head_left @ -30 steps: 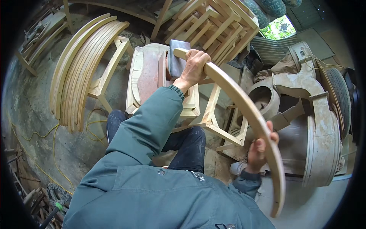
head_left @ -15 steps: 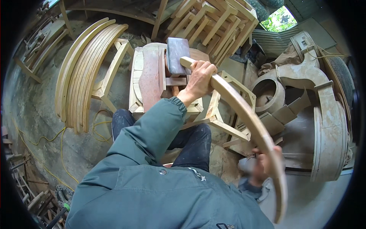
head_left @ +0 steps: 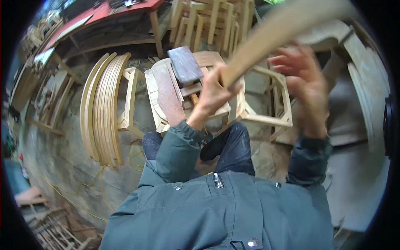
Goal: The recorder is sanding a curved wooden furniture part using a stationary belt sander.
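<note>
My left hand [head_left: 213,95] is closed around the lower end of a curved wooden strip [head_left: 273,35]. The strip rises toward the upper right, and its far end is blurred. Just below it, my right hand [head_left: 304,79] is smeared by motion, its fingers apart and nothing visible held in them. Whether those fingers touch the strip is hard to see. Beyond my left hand, a grey rectangular block [head_left: 185,64] rests on a low wooden work stand [head_left: 166,93] in front of my knees.
Left of the stand lies a stack of curved strips [head_left: 104,112] on a wooden support [head_left: 130,100]. A wooden frame [head_left: 266,121] stands to the right. More frames [head_left: 204,25] are piled behind, beside a red-topped table [head_left: 112,14]. A yellow cord [head_left: 68,200] crosses the floor.
The strip has swung upward, its free end going from lower right to upper right. My right hand has risen from low at the right to beside it. The view has shifted too.
</note>
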Demonstrator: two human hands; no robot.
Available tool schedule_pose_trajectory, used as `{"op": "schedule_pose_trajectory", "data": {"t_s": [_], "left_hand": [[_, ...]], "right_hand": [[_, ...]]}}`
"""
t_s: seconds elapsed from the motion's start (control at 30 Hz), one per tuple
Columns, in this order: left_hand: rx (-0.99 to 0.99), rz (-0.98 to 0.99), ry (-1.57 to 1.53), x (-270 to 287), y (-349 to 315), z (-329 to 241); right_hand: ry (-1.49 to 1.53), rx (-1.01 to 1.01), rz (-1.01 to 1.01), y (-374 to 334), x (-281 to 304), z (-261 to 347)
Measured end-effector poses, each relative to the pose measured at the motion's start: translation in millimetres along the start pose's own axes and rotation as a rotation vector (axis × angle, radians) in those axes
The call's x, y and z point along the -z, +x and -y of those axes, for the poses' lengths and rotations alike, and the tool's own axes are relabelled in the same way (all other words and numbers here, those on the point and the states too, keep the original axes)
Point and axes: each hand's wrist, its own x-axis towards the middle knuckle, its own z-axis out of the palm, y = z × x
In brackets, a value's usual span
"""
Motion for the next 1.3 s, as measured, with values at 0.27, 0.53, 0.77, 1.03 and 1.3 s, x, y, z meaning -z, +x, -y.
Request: {"op": "schedule_pose_trajectory", "data": {"t_s": [0.27, 0.53, 0.77, 1.03, 1.3], "left_hand": [[-0.261, -0.166, -0.609, 32, 45, -74], [-0.008, -0.633, -0.655, 76, 2, -103], [0.258, -0.771, -0.656, 109, -14, -41], [0.520, -0.915, -0.686, 114, -48, 2], [0.598, -0.908, -0.750, 106, -67, 20]], "right_hand": [[0.464, -0.582, 0.086, -131, -91, -154], [0.830, -0.245, -0.167, -130, -78, -91], [0.989, -0.350, -0.050, -120, -76, -73], [1.064, -0.342, 0.057, -127, -87, -72], [1.026, -0.411, 0.091, -133, -84, -70]]}}
